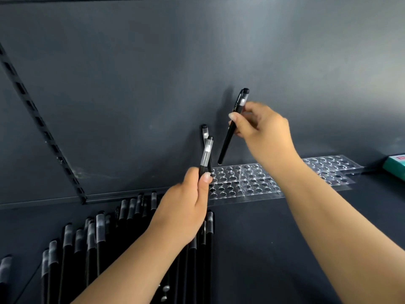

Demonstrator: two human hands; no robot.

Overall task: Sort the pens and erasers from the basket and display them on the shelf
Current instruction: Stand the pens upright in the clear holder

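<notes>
A black pen is held in the air by the right hand, thumb and fingers pinching its upper barrel. It tilts with the clear-banded cap end up and to the right, and its tip points down toward the left end of the rack, just above it and not touching.

The left hand grips two more pens by their lower barrels, caps up, the pair crossing slightly above the thumb. They stand in front of the rack's left edge.

The rack is clear plastic with rows of round holes, lying along the back of the dark shelf against the back panel. A second clear rack continues to the right, partly hidden by the right forearm.

A row of black pens with clear-banded caps stands at the lower left, partly behind the left arm. A green box sits at the right edge. A slotted upright runs slantwise down the panel on the left.
</notes>
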